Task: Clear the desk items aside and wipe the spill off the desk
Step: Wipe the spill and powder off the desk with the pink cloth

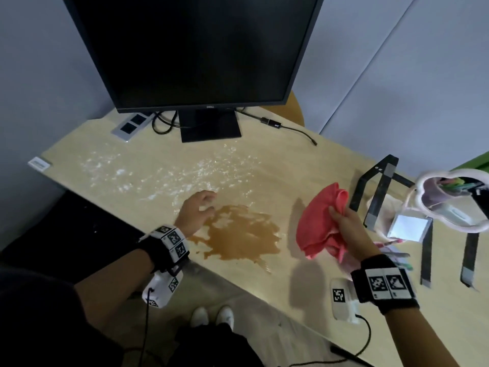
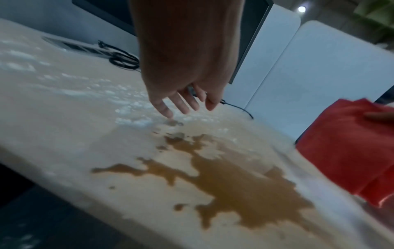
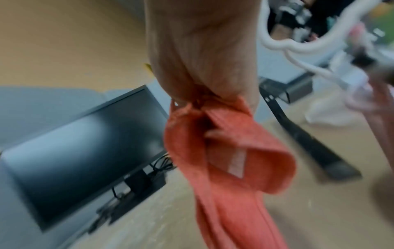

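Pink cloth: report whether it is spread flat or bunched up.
Bunched. The pink cloth hangs in loose folds from the right hand, off the desk, not laid over the spill.

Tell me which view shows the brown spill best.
The head view: the whole spill lies unobstructed on the desk. The left wrist view shows it close but blurred and oblique; the right wrist view misses it.

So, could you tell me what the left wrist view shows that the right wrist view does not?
Only the left wrist view shows the brown spill on the desk, with the left hand open above its far edge. Only the right wrist view shows the white flower-shaped organizer and the black stand. Both show the red cloth gripped by the right hand, plus the dark monitor.
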{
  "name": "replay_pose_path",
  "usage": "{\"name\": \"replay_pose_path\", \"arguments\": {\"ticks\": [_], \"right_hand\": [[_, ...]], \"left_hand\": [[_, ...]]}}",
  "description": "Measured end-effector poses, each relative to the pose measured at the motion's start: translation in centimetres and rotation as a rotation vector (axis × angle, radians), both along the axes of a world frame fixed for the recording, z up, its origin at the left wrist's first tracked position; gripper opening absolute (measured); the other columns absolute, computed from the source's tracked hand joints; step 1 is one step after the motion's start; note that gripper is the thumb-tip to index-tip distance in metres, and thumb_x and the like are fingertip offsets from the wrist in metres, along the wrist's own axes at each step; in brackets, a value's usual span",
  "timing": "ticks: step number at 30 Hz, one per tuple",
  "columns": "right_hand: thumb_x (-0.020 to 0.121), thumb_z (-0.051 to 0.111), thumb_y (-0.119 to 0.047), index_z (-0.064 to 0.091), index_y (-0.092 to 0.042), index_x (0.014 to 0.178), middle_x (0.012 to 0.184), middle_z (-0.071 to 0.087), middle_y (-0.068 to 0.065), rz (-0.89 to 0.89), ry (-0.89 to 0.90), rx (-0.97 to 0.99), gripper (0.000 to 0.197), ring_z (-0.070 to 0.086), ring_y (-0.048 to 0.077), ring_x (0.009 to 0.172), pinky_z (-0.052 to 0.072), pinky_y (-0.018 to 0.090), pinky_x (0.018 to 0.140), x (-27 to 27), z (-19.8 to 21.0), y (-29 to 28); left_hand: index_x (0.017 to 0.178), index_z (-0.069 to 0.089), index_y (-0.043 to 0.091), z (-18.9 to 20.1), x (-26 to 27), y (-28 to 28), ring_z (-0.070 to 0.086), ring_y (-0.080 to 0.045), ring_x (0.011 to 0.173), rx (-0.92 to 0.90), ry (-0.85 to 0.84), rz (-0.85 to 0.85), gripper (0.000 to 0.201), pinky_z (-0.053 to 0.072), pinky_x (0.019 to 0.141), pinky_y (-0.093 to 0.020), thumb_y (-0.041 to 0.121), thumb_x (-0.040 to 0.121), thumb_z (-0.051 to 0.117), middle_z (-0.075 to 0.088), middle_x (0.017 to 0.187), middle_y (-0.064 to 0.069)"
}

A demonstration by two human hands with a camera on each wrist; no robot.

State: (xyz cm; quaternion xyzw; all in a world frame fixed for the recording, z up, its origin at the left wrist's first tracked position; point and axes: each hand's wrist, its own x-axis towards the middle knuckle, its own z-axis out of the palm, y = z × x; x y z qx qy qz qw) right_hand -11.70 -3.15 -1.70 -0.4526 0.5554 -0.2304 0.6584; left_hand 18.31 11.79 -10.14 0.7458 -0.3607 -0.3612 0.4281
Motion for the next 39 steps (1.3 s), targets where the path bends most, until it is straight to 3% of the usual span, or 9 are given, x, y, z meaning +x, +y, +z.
{"name": "replay_pose_path", "arguments": {"ticks": [4, 7, 10, 13, 19, 22, 25, 32, 39], "right_hand": [[0.099, 0.041, -0.020, 0.054, -0.009, 0.116, 0.088, 0.062, 0.015, 0.226, 0.394, -0.263, 0.024, 0.062, 0.033, 0.071, 0.055, 0.053, 0.066, 1.2, -1.1, -0.4], [0.100, 0.038, -0.025, 0.050, -0.023, 0.127, 0.094, 0.061, 0.006, 0.416, 0.449, -0.354, 0.030, 0.064, 0.032, 0.061, 0.057, 0.044, 0.063, 3.2, -3.0, 1.1], [0.099, 0.038, -0.021, 0.053, -0.025, 0.127, 0.110, 0.065, 0.005, 0.566, 0.526, -0.510, 0.032, 0.067, 0.026, 0.091, 0.054, 0.043, 0.088, 4.2, -6.2, 2.2], [0.099, 0.031, -0.028, 0.049, -0.019, 0.134, 0.141, 0.047, 0.009, 0.601, 0.683, -0.723, 0.041, 0.043, 0.030, 0.129, 0.031, 0.046, 0.112, 4.3, -9.3, 2.4], [0.104, 0.019, -0.020, 0.017, -0.029, 0.144, 0.151, 0.009, -0.005, 0.461, 0.450, -0.465, 0.042, -0.003, 0.016, 0.140, -0.013, 0.040, 0.116, 5.0, -11.0, 3.4], [0.103, 0.019, -0.017, 0.012, -0.034, 0.136, 0.154, 0.016, 0.010, 0.372, 0.430, -0.422, 0.038, 0.005, 0.025, 0.143, -0.011, 0.045, 0.118, 5.4, -11.4, 3.5], [0.103, 0.015, -0.017, 0.013, -0.038, 0.133, 0.145, 0.007, -0.009, 0.400, 0.416, -0.472, 0.036, -0.011, 0.017, 0.139, -0.019, 0.036, 0.114, 5.7, -11.7, 4.0], [0.095, 0.004, -0.046, 0.011, -0.046, 0.134, 0.154, 0.010, -0.005, 0.463, 0.432, -0.615, 0.040, -0.006, 0.019, 0.145, -0.015, 0.046, 0.116, 6.3, -14.3, 6.1], [0.093, 0.007, -0.044, 0.016, -0.038, 0.140, 0.155, 0.007, -0.009, 0.388, 0.378, -0.547, 0.047, -0.009, 0.009, 0.145, -0.018, 0.038, 0.115, 9.1, -14.8, 9.7]], "left_hand": [[0.130, 0.052, 0.019, -2.3, 3.4, 2.4, 0.045, -0.024, 0.127, 0.184, -0.440, -0.024, 0.046, 0.038, 0.105, -0.044, 0.020, 0.086, 0.063, 0.048, 0.138, -0.001], [0.143, 0.037, 0.020, -2.9, 4.7, 3.6, 0.026, -0.025, 0.141, 0.347, -0.572, -0.120, 0.065, 0.024, 0.111, -0.047, 0.035, 0.086, 0.063, 0.027, 0.154, 0.000], [0.150, 0.016, 0.021, -3.3, 5.7, 4.3, 0.001, -0.020, 0.148, 0.478, -0.585, -0.224, 0.085, 0.006, 0.118, -0.047, 0.054, 0.084, 0.058, 0.002, 0.161, 0.004], [0.152, 0.000, 0.022, -3.7, 6.6, 4.6, -0.012, -0.019, 0.148, 0.581, -0.639, -0.302, 0.091, -0.002, 0.119, -0.046, 0.065, 0.085, 0.044, -0.013, 0.160, 0.003], [0.150, -0.015, 0.023, -4.5, 7.0, 4.3, -0.022, -0.018, 0.145, 0.691, -0.531, -0.335, 0.078, -0.010, 0.119, -0.044, 0.063, 0.092, 0.020, -0.029, 0.155, 0.004], [0.150, -0.016, 0.023, -5.5, 6.9, 3.9, -0.026, -0.019, 0.143, 0.718, -0.527, -0.317, 0.074, -0.011, 0.119, -0.046, 0.060, 0.093, 0.013, -0.032, 0.154, 0.003], [0.149, -0.018, 0.023, -5.8, 6.5, 3.9, -0.029, -0.017, 0.142, 0.709, -0.539, -0.293, 0.073, -0.015, 0.117, -0.045, 0.059, 0.094, 0.015, -0.034, 0.153, 0.005], [0.149, -0.016, 0.021, -5.7, 6.2, 4.2, -0.025, -0.020, 0.144, 0.662, -0.583, -0.270, 0.075, -0.012, 0.118, -0.047, 0.058, 0.094, 0.020, -0.030, 0.155, 0.002], [0.146, -0.024, 0.020, -5.4, 6.4, 4.4, -0.029, -0.019, 0.142, 0.651, -0.559, -0.298, 0.085, -0.015, 0.115, -0.047, 0.071, 0.087, 0.010, -0.037, 0.151, 0.004]]}}
